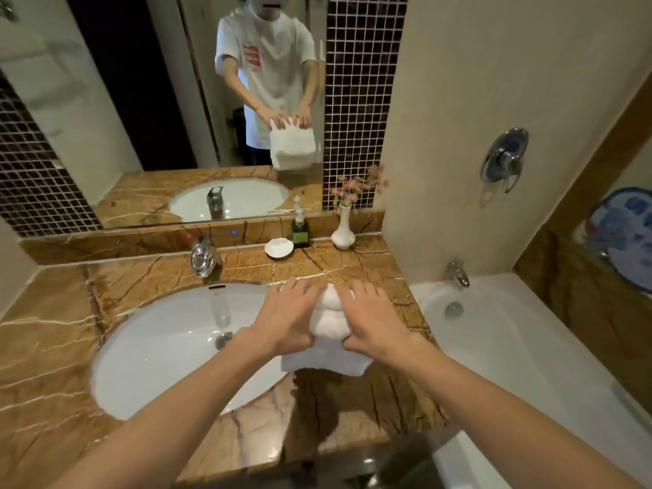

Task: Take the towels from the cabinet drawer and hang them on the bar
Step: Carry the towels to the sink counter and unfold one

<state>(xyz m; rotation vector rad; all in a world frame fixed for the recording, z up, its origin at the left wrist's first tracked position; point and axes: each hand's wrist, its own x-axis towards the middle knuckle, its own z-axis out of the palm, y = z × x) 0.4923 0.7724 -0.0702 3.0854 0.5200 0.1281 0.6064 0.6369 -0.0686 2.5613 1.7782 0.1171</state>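
fingers of the left hand are curling over the far edge of the folded white towel, and the right hand is doing the same from the other side, its fingers bent over the top. both hands are gripping, with the thumbs closing in from the near side. the towel is sitting bunched between the 2 hands, its lower layers drooping toward the person. the reflection in the mirror is showing it hanging down from the 2 grips. it is being held over the marble surface, between the sink on the left and the bathtub on the right. whether it is touching the surface cannot be told. the gripped edge is running left to right, so both hands are equally near, and it is looking ready to be draped over a bar. no bar is showing plainly. red print on the shirt in the reflection is too blurred to read, and the green label on the soap bottle is too small.
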